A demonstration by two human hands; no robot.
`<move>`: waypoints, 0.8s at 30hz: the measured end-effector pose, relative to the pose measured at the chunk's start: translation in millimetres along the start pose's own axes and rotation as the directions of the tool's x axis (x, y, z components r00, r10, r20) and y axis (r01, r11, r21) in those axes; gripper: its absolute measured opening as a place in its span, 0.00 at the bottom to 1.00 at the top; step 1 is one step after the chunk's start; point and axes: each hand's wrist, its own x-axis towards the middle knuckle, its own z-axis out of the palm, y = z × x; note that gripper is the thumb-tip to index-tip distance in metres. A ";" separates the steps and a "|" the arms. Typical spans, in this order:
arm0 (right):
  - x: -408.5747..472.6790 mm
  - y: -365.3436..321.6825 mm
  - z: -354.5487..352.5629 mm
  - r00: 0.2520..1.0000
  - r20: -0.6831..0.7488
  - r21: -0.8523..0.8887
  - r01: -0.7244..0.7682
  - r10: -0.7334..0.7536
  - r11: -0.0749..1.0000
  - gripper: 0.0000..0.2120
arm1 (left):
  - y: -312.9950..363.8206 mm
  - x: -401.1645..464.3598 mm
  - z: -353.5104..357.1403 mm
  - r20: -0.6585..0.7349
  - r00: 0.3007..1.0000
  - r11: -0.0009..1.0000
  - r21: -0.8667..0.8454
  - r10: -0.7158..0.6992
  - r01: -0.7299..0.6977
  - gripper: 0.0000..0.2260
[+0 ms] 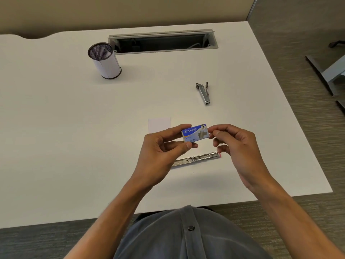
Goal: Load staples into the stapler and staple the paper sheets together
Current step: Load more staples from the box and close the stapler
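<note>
Here we see both forearms reaching in from the bottom of the view and meeting over the near middle of the white desk [56, 128], lifted above its surface. The left hand [160, 150] is turned palm inward, its thumb and curled fingers pinching the left end of a small blue staple box [195, 133]. The right hand [237, 146] pinches the box's right end with thumb and forefinger, its other fingers curled loosely beneath. The box is held level between the two hands, label facing up.

Just below the hands, the opened stapler [196, 159] lies flat on the desk, partly hidden behind them. The paper sheets [158, 124] rest on the desk just beyond the left hand. Farther back to the right we see a second small metal stapler [204, 92], and near the far left of it a mesh pen cup [104, 60] beside a cable tray [162, 42].
</note>
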 end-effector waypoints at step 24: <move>64.4 8.8 34.8 0.888 -0.199 -0.577 0.237 -0.416 0.782 0.29 | -27.1 69.7 11.9 -0.120 0.989 0.979 0.193 0.087 -0.062 0.21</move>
